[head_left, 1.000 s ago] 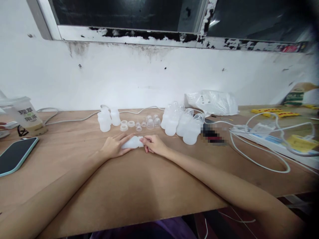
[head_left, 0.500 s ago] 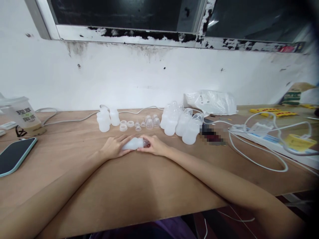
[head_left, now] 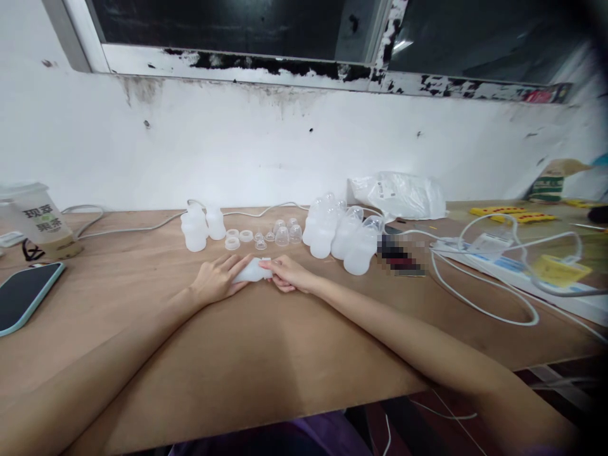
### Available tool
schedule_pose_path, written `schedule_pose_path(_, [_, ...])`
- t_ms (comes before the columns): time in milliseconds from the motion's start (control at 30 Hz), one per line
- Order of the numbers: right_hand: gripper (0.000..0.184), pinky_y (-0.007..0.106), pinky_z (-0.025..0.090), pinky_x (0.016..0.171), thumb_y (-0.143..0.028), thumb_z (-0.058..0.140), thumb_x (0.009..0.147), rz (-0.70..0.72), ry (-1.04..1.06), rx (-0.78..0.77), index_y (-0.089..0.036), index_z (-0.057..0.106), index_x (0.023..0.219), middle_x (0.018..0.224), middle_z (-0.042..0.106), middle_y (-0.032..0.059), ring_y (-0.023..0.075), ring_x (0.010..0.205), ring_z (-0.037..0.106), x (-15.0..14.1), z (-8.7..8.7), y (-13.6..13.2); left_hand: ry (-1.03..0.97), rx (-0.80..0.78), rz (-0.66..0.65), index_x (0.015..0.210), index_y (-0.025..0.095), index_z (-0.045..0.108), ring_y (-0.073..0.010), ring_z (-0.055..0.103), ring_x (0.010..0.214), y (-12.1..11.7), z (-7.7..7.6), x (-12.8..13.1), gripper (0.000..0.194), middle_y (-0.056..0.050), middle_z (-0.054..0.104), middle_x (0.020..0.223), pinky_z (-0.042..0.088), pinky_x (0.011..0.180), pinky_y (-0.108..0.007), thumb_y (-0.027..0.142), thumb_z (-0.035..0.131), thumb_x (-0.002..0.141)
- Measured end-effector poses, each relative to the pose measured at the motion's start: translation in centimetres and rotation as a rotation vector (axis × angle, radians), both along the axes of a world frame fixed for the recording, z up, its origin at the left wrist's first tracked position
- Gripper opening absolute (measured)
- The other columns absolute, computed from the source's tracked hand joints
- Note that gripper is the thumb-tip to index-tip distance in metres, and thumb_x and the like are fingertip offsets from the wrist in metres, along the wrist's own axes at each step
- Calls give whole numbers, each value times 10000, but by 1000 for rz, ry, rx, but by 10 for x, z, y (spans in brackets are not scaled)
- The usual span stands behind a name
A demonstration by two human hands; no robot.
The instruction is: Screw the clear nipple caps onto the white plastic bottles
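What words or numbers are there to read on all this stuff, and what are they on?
"现萃": top line on the drink cup.
"果茶": the line under it, same cup.
Too small or blurred to read: the marks on the white plastic bag, yellow packets, power strip and green-and-tan bag.

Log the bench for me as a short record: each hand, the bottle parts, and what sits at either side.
Left hand: left hand around the body of a tilted white bottle
Right hand: right hand at the neck end of the same bottle
Behind hands: white rings, clear domes
Bottles, left: without domes
Bottles, right: domed group
Far left: phone, drink cup
Far right: power strip, white cables
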State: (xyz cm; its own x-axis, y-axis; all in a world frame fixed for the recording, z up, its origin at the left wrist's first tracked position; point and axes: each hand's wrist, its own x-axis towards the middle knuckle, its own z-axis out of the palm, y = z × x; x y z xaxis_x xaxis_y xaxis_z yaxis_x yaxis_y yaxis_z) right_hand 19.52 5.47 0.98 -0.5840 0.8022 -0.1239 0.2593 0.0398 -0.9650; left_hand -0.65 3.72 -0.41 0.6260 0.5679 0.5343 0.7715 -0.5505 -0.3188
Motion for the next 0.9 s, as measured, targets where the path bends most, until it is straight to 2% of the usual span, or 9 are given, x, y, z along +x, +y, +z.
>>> schedule_pose_path(233, [481, 160, 144, 281, -548, 340, 780, -33, -6, -5, -142, 435, 541, 292, 251, -90, 26, 231, 227, -1, -1, 4, 5, 47, -21, 1201, 210, 417, -181, 566, 865, -1, 1, 3, 428, -58, 602, 1012, 425, 593, -238, 399, 365, 820])
schedule_pose_path(300, [517, 169, 193, 291, -571, 307, 780, -54, -60, 80, -137, 460, 546, 310, 289, -68, 41, 248, 287, 0, -6, 6, -5, 5, -1, 1199, 223, 420, -184, 572, 854, 1, 1, 4, 442, -54, 599, 1017, 429, 589, -242, 424, 377, 807])
schedule_pose_path(400, [526, 208, 373, 408, -510, 182, 837, -254, -63, 439, -139, 529, 703, 463, 470, -1, 78, 359, 436, 7, -12, 13, -78, -89, 82, 1188, 244, 427, -191, 589, 823, 3, 0, 4, 488, -52, 586, 1053, 425, 537, -239, 488, 406, 766])
schedule_pose_path(467, [421, 273, 454, 620, -407, 180, 864, -409, -90, 746, -163, 517, 930, 762, 574, 58, 118, 580, 549, 14, -15, 21, -139, -130, 127, 1191, 254, 418, -199, 593, 832, 4, 0, 4, 508, -43, 570, 1095, 424, 520, -240, 509, 412, 752])
schedule_pose_path(500, [358, 312, 443, 731, -357, 223, 860, -464, -142, 870, -172, 474, 1038, 939, 553, 84, 147, 747, 564, 17, -16, 27, -160, -143, 142, 1194, 255, 414, -204, 594, 835, 4, 0, 4, 517, -39, 568, 1101, 427, 522, -243, 516, 413, 747])
schedule_pose_path(567, [384, 368, 370, 881, -265, 313, 819, -539, -296, 1011, -147, 365, 1181, 1197, 400, 130, 209, 1060, 443, 20, -17, 40, -185, -153, 167, 1197, 258, 414, -212, 600, 819, 4, 0, 4, 532, -40, 583, 1078, 432, 533, -252, 528, 419, 738])
schedule_pose_path(667, [513, 418, 350, 901, -184, 331, 774, -628, -485, 981, -73, 235, 1265, 1312, 213, 187, 269, 1178, 312, 21, -18, 59, -189, -153, 183, 1191, 269, 423, -215, 607, 783, 2, 1, 5, 539, -44, 596, 1051, 432, 535, -256, 543, 423, 727])
schedule_pose_path(800, [571, 447, 409, 795, -179, 370, 744, -673, -619, 820, -52, 198, 1274, 1303, 196, 231, 310, 1015, 466, 18, -19, 72, -196, -154, 181, 1189, 253, 422, -212, 607, 781, 1, 0, 5, 540, -49, 607, 1025, 433, 548, -258, 541, 415, 733])
schedule_pose_path(900, [543, 424, 416, 780, -178, 386, 738, -649, -669, 806, -64, 249, 1250, 1271, 244, 219, 286, 924, 518, 18, -19, 71, -231, -178, 202, 1194, 249, 407, -212, 608, 762, 3, -1, 4, 554, -50, 622, 971, 436, 565, -268, 550, 415, 729])
